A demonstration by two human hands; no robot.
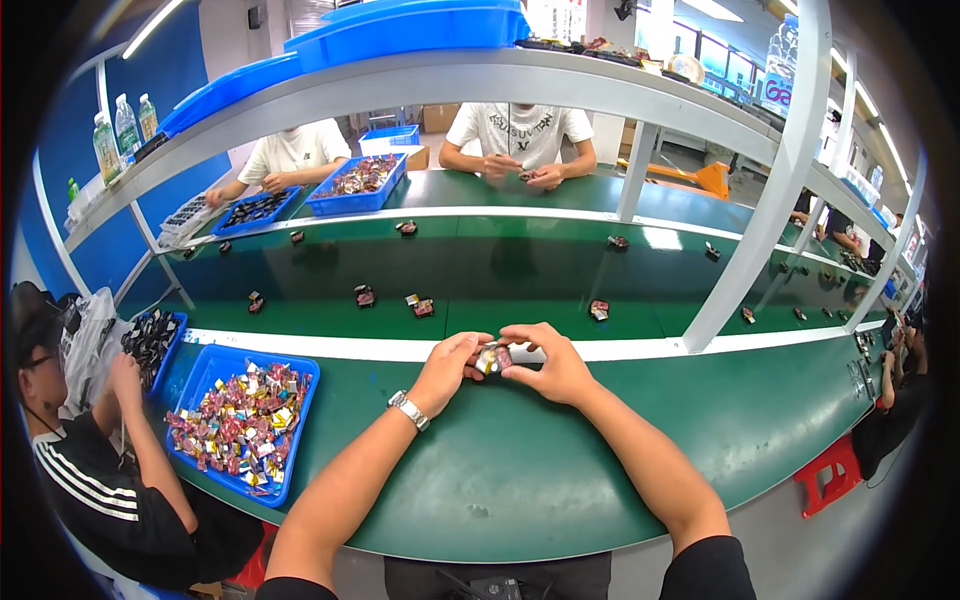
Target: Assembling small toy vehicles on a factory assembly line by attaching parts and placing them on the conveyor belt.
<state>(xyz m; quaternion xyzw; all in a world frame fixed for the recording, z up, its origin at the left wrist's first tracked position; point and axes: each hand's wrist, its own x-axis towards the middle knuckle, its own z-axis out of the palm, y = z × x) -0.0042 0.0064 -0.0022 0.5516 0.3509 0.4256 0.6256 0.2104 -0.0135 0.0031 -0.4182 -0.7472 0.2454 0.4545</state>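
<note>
Between my two hands is a small electronic assembly (pixel 492 360) with white, yellow and reddish parts, held just above the near edge of the white rail. My left hand (pixel 455 368), with a watch on its wrist, grips it from the left, fingers closed on its edge. On the other side, my right hand (pixel 550 365) has thumb and fingertips curled round it. Fingers partly cover the assembly, so its finer details are hidden. At my left on the green bench (pixel 520 470) stands a blue tray (pixel 312 400) heaped with similar small assemblies (pixel 245 425).
Beyond the white rail (pixel 640 349), similar pieces (pixel 422 307) lie spaced along a green conveyor (pixel 520 290). A slanted white post (pixel 755 220) rises at the right; a shelf (pixel 600 85) with blue bins crosses above. Co-workers sit opposite, at my left (pixel 110 470) and far right.
</note>
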